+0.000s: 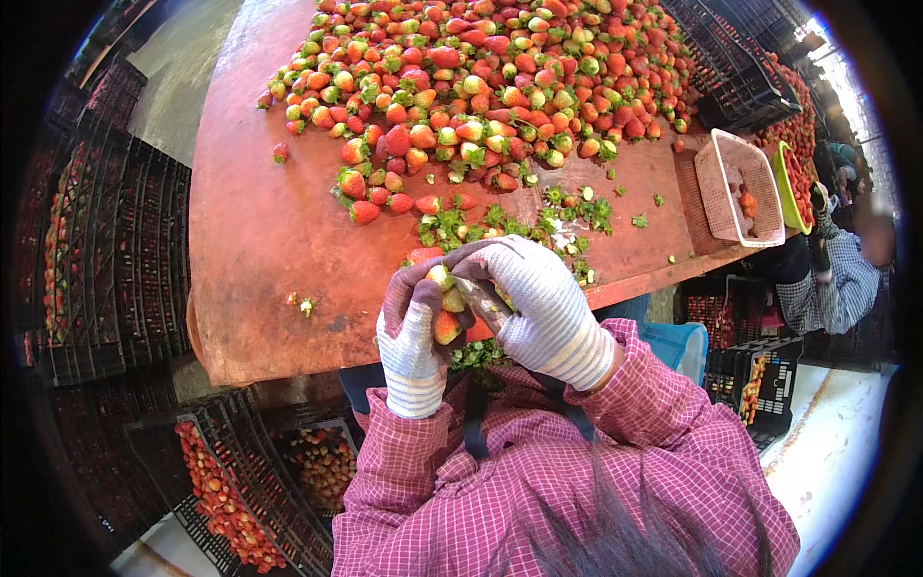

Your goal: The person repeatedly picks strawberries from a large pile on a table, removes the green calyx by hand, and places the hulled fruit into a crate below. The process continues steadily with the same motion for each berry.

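Note:
My left hand (412,324), in a striped knit glove with dark stained fingers, holds several strawberries (446,326), partly hidden by the fingers. In a matching glove, my right hand (551,310) grips a small knife (484,303). Its tip meets the topmost pale strawberry (439,275) between the two hands. Cut green strawberry tops (469,227) lie just beyond my fingers on the red table (267,288). Further back spreads a large heap of strawberries (469,94), many with leaves on.
A pink plastic basket (741,195) with a few strawberries stands at the table's right edge, beside a green basin (789,184). A black crate (750,86) leans behind it. Stacked crates (115,252) line the left; crates of hulled strawberries (223,490) sit below. Another person (840,274) is at right.

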`<state>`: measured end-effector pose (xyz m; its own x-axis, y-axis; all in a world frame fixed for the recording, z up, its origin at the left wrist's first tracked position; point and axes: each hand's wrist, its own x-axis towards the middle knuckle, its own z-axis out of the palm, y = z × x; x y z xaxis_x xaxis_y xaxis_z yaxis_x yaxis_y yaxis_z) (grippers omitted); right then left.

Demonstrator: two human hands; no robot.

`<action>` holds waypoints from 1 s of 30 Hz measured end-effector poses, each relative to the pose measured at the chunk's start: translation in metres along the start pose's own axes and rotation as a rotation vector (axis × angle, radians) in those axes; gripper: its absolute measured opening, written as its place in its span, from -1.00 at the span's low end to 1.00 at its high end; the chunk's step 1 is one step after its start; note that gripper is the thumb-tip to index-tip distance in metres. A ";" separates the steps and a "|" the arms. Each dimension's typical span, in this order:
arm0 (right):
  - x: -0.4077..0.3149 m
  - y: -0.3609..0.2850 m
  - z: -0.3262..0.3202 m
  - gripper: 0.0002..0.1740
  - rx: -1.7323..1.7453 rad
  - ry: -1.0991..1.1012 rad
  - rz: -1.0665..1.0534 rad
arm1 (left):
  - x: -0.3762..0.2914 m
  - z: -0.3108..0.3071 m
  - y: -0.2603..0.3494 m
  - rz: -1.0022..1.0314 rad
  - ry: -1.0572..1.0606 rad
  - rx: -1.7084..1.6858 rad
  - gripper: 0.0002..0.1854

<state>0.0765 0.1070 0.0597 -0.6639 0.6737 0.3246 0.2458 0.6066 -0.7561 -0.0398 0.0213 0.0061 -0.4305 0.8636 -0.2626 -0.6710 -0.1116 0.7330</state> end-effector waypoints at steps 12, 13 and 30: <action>0.032 0.064 0.027 -0.79 -0.235 -0.080 0.203 | -0.172 -0.370 0.021 -0.169 0.543 0.852 -0.74; 0.040 0.073 0.034 -0.78 -0.284 -0.094 0.209 | -0.199 -0.414 0.012 -0.325 0.718 1.009 -0.60; -0.021 -0.022 -0.012 -0.72 0.027 -0.163 -0.074 | -0.029 -0.009 0.033 -0.025 -0.097 0.343 -0.48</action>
<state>0.0935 0.0842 0.0761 -0.7861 0.5484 0.2852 0.1742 0.6393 -0.7490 -0.0551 -0.0120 0.0324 -0.3462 0.9084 -0.2345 -0.4317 0.0677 0.8995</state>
